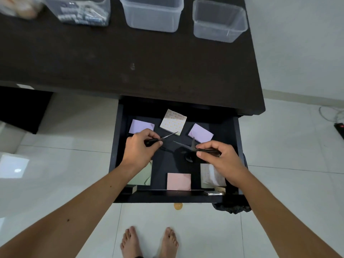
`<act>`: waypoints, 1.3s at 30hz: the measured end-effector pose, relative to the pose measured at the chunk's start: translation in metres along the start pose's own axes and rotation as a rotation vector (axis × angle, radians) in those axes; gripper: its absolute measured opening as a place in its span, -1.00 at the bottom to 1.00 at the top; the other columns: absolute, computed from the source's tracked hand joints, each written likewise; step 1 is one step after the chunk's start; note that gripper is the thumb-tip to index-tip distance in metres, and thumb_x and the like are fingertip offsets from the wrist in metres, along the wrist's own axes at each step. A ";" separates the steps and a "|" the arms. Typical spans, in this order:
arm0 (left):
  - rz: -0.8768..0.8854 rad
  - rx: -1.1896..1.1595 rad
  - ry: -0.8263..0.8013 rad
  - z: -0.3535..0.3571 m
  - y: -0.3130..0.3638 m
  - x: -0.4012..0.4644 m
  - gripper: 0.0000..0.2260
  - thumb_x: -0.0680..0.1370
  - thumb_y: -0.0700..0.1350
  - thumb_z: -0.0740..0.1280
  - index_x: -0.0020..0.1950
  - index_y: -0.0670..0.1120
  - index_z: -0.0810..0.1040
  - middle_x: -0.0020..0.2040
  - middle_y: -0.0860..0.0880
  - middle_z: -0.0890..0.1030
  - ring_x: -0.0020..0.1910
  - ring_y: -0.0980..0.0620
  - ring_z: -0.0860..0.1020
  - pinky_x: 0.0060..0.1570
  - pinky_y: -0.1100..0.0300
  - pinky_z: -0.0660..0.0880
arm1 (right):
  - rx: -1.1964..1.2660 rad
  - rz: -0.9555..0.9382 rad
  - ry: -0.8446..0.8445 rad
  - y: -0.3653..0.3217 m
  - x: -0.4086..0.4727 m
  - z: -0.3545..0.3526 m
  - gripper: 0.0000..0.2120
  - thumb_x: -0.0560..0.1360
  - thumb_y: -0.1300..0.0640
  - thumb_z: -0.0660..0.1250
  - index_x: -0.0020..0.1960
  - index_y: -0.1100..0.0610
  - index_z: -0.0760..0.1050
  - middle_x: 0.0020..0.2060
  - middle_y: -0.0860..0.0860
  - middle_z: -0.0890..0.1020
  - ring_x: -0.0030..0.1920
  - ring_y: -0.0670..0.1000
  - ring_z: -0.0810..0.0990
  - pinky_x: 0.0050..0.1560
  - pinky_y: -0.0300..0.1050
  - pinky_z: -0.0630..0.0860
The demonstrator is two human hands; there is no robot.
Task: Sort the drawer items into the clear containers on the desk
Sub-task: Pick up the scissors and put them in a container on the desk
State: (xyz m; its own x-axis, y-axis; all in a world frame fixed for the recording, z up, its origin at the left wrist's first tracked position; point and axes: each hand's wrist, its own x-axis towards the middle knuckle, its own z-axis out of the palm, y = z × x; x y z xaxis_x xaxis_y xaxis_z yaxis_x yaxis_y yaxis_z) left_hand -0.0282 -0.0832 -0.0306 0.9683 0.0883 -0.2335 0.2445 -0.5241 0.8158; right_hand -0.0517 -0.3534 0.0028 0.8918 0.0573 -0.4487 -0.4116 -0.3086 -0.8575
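Your left hand (138,146) is curled round the black handle of one pair of scissors (161,139), blades shut & pointing up-right toward the patterned pad (173,122). Your right hand (217,157) pinches a second pair of scissors (188,146) by the handle, thumb & fingers closed on it, blades part open & pointing left. Both pairs sit just above the drawer (119,146) floor, close to each other but apart.

Step, as I read it: pickup of the scissors, both gripped, not yet carried out. Next move calls for lifting them clear of the drawer front & up over the table (130,58) edge to a container at the back. Mind the open blades on the right pair; keep the tips away from your other hand.

Containers: 3 clear tubs along the far table edge. Left tub (81,12) already holds stuff, looks like small dark & white items, too blurred to name. Middle tub (151,13) & right tub (219,21) look empty. Which one takes scissors I can't tell; prob. one of the empties.

Left in the drawer: 2 lilac pads (141,126) up top w/ the patterned one between, a pink pad (178,181) at the front, a greenish pad (143,175) under your left wrist, a pale pad (210,175) under your right.
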 end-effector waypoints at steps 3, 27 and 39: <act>-0.025 -0.059 -0.034 -0.008 -0.002 -0.004 -0.89 0.52 -0.06 0.57 0.00 0.03 0.70 -0.11 0.16 0.72 -0.08 0.30 0.65 -0.16 0.54 0.49 | 0.053 0.020 -0.002 -0.005 -0.003 0.003 -0.90 0.57 0.22 0.49 0.05 0.07 0.70 0.04 -0.08 0.77 0.11 -0.12 0.72 0.22 -0.10 0.63; -0.005 -0.619 -0.139 -0.158 0.105 0.101 -0.85 0.67 -0.22 0.37 0.23 -0.10 0.60 -0.15 -0.01 0.58 -0.11 -0.12 0.66 -0.26 0.12 0.66 | 0.540 -0.120 0.083 -0.192 0.076 -0.001 -0.76 0.65 0.32 0.31 0.29 0.21 0.61 -0.01 0.21 0.62 -0.06 0.20 0.75 -0.11 -0.07 0.71; 0.004 -0.685 -0.010 -0.178 0.184 0.245 -0.81 0.68 -0.26 0.34 0.30 -0.18 0.58 0.05 -0.10 0.74 -0.16 0.02 0.75 -0.06 0.01 0.73 | 0.582 -0.141 0.175 -0.295 0.200 -0.039 -0.71 0.59 0.33 0.40 0.30 0.20 0.59 0.16 0.19 0.68 0.08 0.20 0.74 -0.06 0.07 0.73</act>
State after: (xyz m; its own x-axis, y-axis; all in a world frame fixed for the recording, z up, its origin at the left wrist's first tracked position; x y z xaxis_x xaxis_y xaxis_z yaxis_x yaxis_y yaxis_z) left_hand 0.2633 -0.0075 0.1564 0.9695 0.0780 -0.2323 0.2211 0.1304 0.9665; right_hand 0.2559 -0.2878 0.1759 0.9422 -0.1118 -0.3157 -0.2787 0.2610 -0.9242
